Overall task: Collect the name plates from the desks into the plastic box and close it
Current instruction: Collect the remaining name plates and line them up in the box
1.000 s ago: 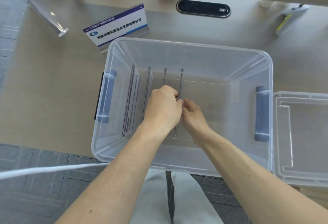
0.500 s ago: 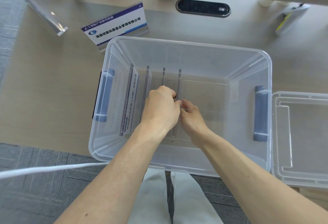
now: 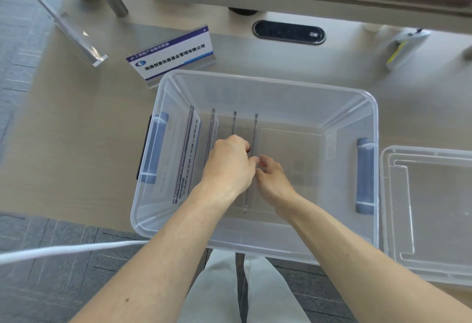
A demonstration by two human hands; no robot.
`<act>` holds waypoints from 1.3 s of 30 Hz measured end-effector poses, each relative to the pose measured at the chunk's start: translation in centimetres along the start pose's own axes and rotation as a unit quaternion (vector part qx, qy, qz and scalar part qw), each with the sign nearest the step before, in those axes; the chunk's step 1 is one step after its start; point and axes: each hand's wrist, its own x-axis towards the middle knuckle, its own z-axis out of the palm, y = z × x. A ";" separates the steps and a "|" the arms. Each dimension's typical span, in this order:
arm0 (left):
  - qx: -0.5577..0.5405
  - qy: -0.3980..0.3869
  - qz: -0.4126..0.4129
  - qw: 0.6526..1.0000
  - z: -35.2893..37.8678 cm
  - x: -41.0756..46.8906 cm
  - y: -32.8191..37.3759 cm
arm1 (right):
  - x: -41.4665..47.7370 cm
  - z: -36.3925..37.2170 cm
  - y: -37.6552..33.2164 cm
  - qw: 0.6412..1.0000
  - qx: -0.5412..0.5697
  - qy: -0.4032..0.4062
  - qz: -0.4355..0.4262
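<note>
The plastic box (image 3: 255,97) stands open on the tabletop (image 3: 89,131), and four name plates (image 3: 190,143) stand on edge in its left half, so I judge the collecting partly done. Both hands are inside the box at the rightmost plate (image 3: 255,131): the left hand (image 3: 229,166) curls its fingers over the top edge in a closed grip, and the right hand (image 3: 274,179) seems to pinch the same edge with thumb and forefinger. Two plates are not yet collected: a printed plate (image 3: 173,54) just behind the far left corner of the box, and a clear acrylic plate (image 3: 66,23) near the left corner of the tabletop. The lid (image 3: 434,220) lies just beside the box on the right, so closing is left too. A white cable (image 3: 63,251) runs below the tabletop edge, and a black oval port (image 3: 288,32) sits behind; neither blocks the reach.
</note>
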 end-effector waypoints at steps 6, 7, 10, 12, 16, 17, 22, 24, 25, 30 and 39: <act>-0.074 0.061 0.009 0.995 -7.6 -2.5 2.9 | -5.1 -4.2 -5.4 0.994 0.055 0.061 -0.073; -0.115 0.083 0.015 0.990 -9.6 -2.9 3.5 | -6.0 -5.2 -7.1 0.988 0.075 0.080 -0.106; -0.207 0.158 0.037 0.965 -16.4 -3.4 4.9 | -8.1 -7.9 -13.8 0.967 0.096 0.113 -0.207; -0.238 0.209 0.050 0.947 -20.8 -3.4 5.4 | -9.1 -9.0 -18.8 0.957 0.076 0.104 -0.260; -0.301 0.244 0.033 0.921 -26.7 -2.4 4.6 | -8.8 -9.1 -25.9 0.946 0.026 0.087 -0.311; -0.311 0.245 0.027 0.918 -27.7 -1.9 3.9 | -8.3 -8.8 -27.1 0.944 0.014 0.089 -0.317; -0.292 0.251 0.011 0.923 -30.7 1.9 -0.2 | -4.7 -6.6 -31.5 0.942 -0.021 0.082 -0.325; -0.276 0.243 0.001 0.930 -30.7 3.8 -2.2 | -2.6 -5.7 -32.1 0.945 -0.038 0.077 -0.316; -0.266 0.233 -0.006 0.935 -30.4 4.9 -3.4 | -1.5 -5.2 -32.3 0.947 -0.051 0.076 -0.308; -0.227 0.156 -0.049 0.960 -27.0 11.4 -9.4 | 5.0 -2.6 -31.6 0.957 -0.118 0.080 -0.251; -0.183 0.073 -0.062 0.978 -22.7 18.7 -15.1 | 14.2 0.3 -29.2 0.980 -0.141 0.040 -0.136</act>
